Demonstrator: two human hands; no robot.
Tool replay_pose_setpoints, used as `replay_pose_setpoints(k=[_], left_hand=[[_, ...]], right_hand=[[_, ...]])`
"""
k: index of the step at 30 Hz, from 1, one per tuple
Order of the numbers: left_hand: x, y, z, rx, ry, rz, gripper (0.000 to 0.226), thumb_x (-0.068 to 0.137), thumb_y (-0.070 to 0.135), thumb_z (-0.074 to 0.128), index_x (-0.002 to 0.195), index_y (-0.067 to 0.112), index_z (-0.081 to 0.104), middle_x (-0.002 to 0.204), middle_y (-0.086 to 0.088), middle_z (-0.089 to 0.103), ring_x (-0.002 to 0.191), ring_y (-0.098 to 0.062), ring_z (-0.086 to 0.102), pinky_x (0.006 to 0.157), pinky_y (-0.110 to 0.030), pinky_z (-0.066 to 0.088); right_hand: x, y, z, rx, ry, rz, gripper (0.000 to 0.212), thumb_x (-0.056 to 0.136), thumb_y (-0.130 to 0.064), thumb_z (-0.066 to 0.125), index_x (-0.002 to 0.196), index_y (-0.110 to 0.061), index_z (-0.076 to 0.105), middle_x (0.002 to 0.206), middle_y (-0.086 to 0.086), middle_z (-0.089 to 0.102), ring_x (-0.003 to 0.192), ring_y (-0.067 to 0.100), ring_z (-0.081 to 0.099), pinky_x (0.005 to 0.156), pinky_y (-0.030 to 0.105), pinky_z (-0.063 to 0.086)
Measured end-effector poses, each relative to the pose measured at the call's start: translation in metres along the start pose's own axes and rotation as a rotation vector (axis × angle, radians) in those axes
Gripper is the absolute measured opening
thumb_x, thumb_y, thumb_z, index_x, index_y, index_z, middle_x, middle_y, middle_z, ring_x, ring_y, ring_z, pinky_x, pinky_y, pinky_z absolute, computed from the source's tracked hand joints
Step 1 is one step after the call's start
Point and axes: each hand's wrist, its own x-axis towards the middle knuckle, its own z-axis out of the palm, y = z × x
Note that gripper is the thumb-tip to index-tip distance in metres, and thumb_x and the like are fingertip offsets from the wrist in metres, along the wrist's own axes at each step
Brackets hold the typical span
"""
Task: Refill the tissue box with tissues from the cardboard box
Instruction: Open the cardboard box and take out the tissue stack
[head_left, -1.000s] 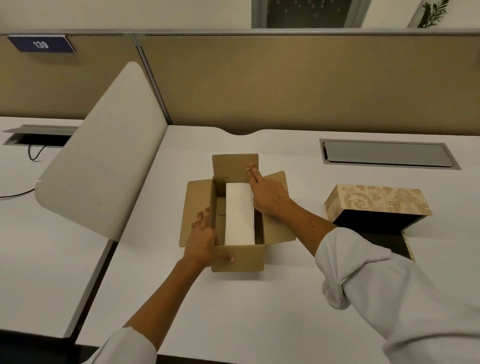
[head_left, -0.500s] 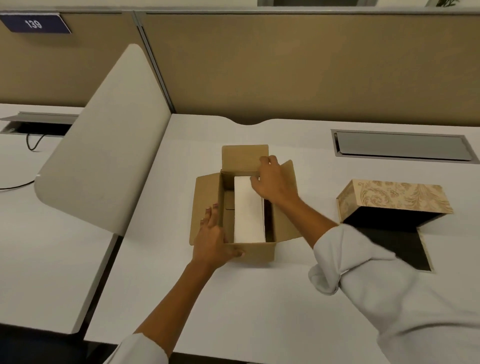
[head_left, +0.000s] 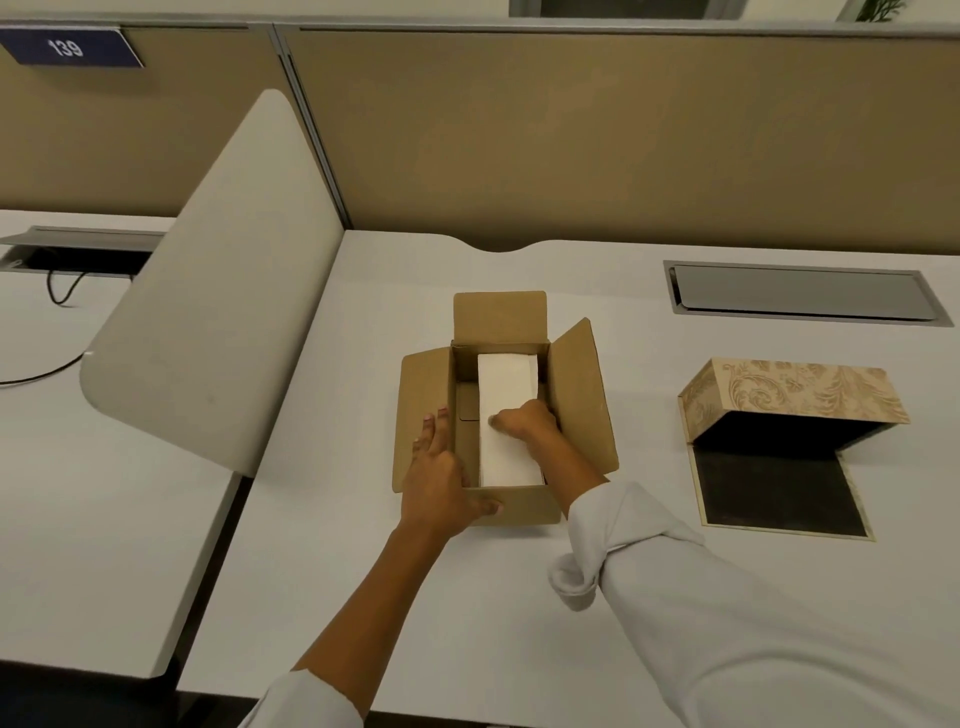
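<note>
There is one view only, from a wide-angle camera on the person's head, looking forward and steeply down across the white desk top (head_left: 519, 623). Both forearms enter from the bottom edge of the frame, so the camera sits close above them. The open brown cardboard box (head_left: 582, 395) lies near the middle of the frame. The tan fabric partition wall (head_left: 623, 145) fills the upper part, its top rail bowed by the lens. With a single view, nothing is shared with another.
</note>
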Motion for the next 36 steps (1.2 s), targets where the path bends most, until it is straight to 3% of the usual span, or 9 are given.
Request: replay_pose_setpoints(k=[3,7,12,17,20,26,29,32,36], left_hand=[[0.000,0.001,0.000,-0.005,0.007,-0.004,0.048,0.062,0.054,0.085,0.059,0.022,0.050,0.166,0.000,0.001,0.152,-0.024,-0.004,0.119,-0.040,0.026],[0.000,0.000,0.002,-0.013,0.011,-0.009,0.049,0.063,0.055,0.084,0.059,0.023,0.048,0.166,0.001,0.001,0.152,-0.023,-0.004,0.119,-0.040,0.027],[0.002,0.000,0.004,0.018,0.030,-0.009,0.049,0.063,0.060,0.081,0.064,0.021,0.052,0.166,0.000,0.002,0.152,-0.024,-0.003,0.118,-0.039,0.023],[0.005,-0.006,0.013,0.065,0.052,0.004,0.055,0.062,0.064,0.080,0.083,0.015,0.068,0.166,0.001,0.006,0.152,-0.025,-0.001,0.120,-0.042,0.020],[0.006,-0.007,0.014,0.063,0.061,0.018,0.048,0.062,0.060,0.081,0.072,0.018,0.062,0.165,-0.001,0.011,0.152,-0.026,0.003,0.120,-0.044,0.018],[0.008,-0.007,0.014,0.024,0.076,0.035,0.055,0.058,0.056,0.085,0.085,0.011,0.070,0.165,-0.004,0.015,0.152,-0.027,0.005,0.122,-0.046,0.022],[0.007,-0.003,0.009,-0.018,0.021,0.016,0.064,0.057,0.058,0.086,0.096,0.011,0.067,0.165,-0.005,0.012,0.152,-0.026,0.003,0.122,-0.047,0.020],[0.003,-0.003,0.003,-0.058,-0.004,0.011,0.080,0.052,0.064,0.085,0.109,0.014,0.059,0.166,-0.004,0.007,0.152,-0.023,-0.005,0.123,-0.046,0.016],[0.001,-0.007,-0.022,-0.247,-0.100,0.004,0.127,0.048,0.067,0.085,0.147,0.020,0.021,0.166,-0.002,0.005,0.152,-0.027,0.003,0.120,-0.052,0.024]], right_hand=[[0.000,-0.003,-0.005,-0.112,-0.034,0.001,0.067,0.089,-0.039,0.067,0.137,0.000,0.042,0.142,0.016,0.050,0.127,0.032,0.052,0.090,0.032,0.048],[-0.003,-0.010,-0.011,-0.190,-0.141,-0.023,0.061,0.095,-0.038,0.059,0.142,-0.003,0.043,0.149,0.017,0.044,0.133,0.033,0.046,0.109,0.039,0.043],[-0.007,-0.019,-0.019,-0.206,-0.247,0.028,0.066,0.102,-0.042,0.044,0.151,0.000,0.027,0.159,0.018,0.028,0.143,0.036,0.033,0.114,0.043,0.033],[-0.005,-0.020,-0.019,-0.067,-0.236,0.031,0.072,0.093,-0.034,0.065,0.147,-0.001,0.032,0.155,0.018,0.034,0.139,0.036,0.037,0.112,0.044,0.037],[-0.004,-0.020,-0.018,0.139,-0.240,0.053,0.080,0.079,-0.027,0.081,0.143,-0.002,0.039,0.146,0.019,0.046,0.130,0.038,0.048,0.110,0.049,0.041],[-0.015,-0.025,-0.030,0.341,-0.245,0.040,0.067,0.069,-0.023,0.087,0.122,-0.009,0.049,0.121,0.015,0.060,0.099,0.030,0.057,0.086,0.042,0.047],[-0.022,-0.029,-0.042,0.348,-0.242,-0.009,0.059,0.068,-0.025,0.087,0.111,-0.013,0.049,0.105,0.011,0.060,0.084,0.025,0.057,0.082,0.042,0.047],[-0.030,-0.031,-0.059,0.373,-0.236,-0.059,0.063,0.065,-0.024,0.089,0.115,-0.014,0.054,0.106,0.011,0.065,0.090,0.027,0.061,0.081,0.043,0.050],[-0.041,-0.030,-0.083,0.405,-0.234,-0.110,0.064,0.060,-0.031,0.090,0.113,-0.020,0.056,0.109,0.010,0.068,0.097,0.028,0.065,0.081,0.042,0.055]])
